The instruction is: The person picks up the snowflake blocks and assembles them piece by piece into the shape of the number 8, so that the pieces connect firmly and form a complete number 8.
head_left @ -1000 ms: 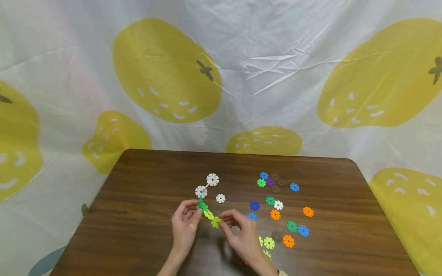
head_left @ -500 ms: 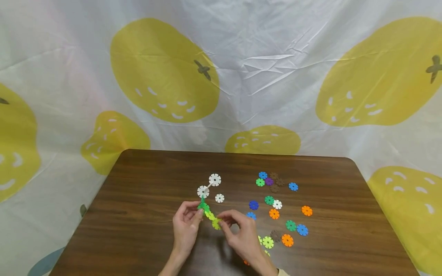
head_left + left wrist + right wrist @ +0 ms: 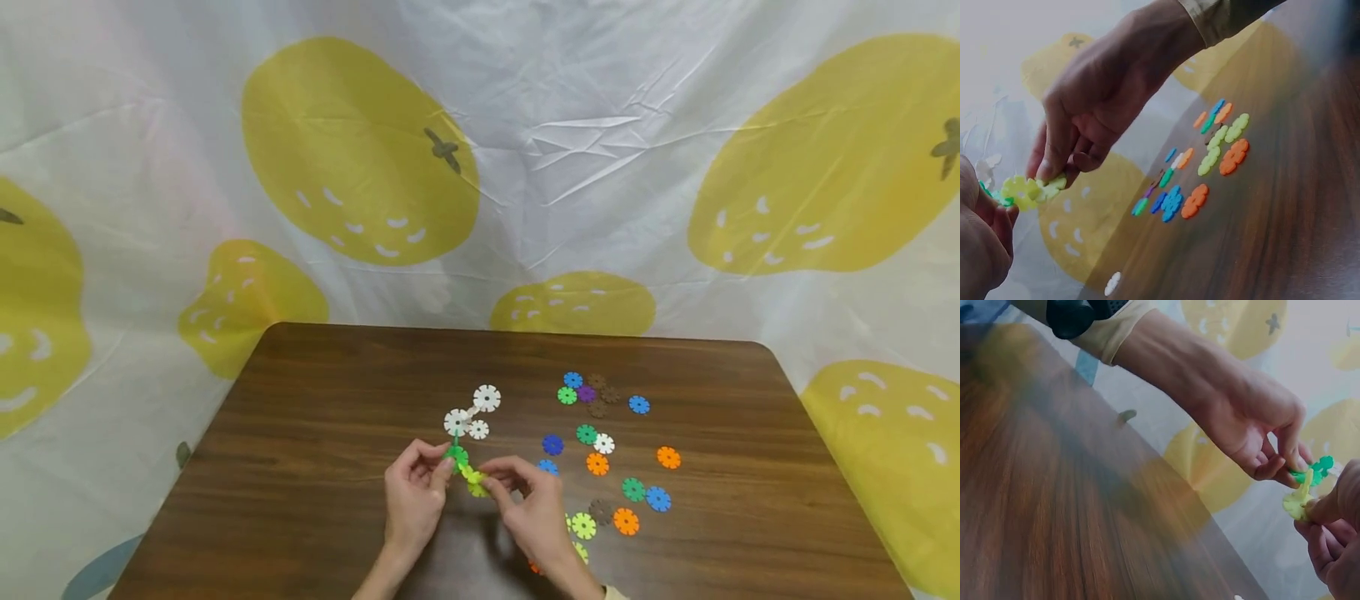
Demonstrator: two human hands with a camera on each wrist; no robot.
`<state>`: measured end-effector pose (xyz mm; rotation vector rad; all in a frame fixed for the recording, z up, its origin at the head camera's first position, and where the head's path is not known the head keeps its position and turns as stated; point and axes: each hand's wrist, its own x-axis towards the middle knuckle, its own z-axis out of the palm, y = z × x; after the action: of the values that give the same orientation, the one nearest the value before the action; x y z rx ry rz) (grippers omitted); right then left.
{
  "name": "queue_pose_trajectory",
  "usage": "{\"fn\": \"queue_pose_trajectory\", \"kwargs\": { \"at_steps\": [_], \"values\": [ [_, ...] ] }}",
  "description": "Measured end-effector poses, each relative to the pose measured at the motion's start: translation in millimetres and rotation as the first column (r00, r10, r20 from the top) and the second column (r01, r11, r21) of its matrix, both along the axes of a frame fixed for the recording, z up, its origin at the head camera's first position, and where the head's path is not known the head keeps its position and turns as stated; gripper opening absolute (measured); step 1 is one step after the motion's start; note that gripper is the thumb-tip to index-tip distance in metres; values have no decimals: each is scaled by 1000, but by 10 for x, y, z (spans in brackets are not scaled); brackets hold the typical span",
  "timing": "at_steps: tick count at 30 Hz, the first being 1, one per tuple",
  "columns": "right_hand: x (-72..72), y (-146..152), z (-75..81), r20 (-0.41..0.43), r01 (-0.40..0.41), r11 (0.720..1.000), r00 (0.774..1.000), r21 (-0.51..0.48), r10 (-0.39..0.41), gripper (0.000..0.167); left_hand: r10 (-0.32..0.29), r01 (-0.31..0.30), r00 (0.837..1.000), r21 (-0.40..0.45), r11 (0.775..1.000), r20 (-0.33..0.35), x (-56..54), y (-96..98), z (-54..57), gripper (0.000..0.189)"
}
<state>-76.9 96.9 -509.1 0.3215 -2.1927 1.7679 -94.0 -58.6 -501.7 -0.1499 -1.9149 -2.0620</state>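
My left hand (image 3: 415, 502) pinches a green notched plastic disc (image 3: 459, 457) between thumb and fingers. From it a linked chain of discs runs away from me and ends in two white discs (image 3: 487, 398). The near end of the chain is a yellow-green disc (image 3: 477, 487), which my right hand (image 3: 536, 510) pinches. Another yellow disc (image 3: 1019, 190) sits between the green and the yellow-green one in the left wrist view. Fingertips hide parts of the held discs. Both hands are raised above the brown table (image 3: 300, 467).
A loose white disc (image 3: 478, 429) lies beside the chain in the head view. To the right are scattered discs, among them blue (image 3: 552, 444), orange (image 3: 626, 522), brown (image 3: 601, 512) and yellow-green (image 3: 583, 525) ones. A fruit-print curtain (image 3: 585, 208) hangs behind the table.
The chain has shifted to the right, its white discs now beside the loose white one in the head view. My left hand has come closer to my right. Both keep their hold.
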Motion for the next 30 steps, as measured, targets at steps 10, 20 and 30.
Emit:
{"fn": "queue_pose_trajectory", "kwargs": {
  "at_steps": [10,20,30],
  "values": [
    [-12,96,-46,103,-11,993,994,-117,23,14,-62,61,994,21,998,89,-48,98,0,23],
    [-33,97,-53,127,-1,986,992,-169,23,16,-199,197,972,28,980,129,56,204,-133,28],
    [-47,406,46,244,-30,993,970,111,2,17,-161,160,979,21,987,123,24,169,-152,25]
  ]
}}
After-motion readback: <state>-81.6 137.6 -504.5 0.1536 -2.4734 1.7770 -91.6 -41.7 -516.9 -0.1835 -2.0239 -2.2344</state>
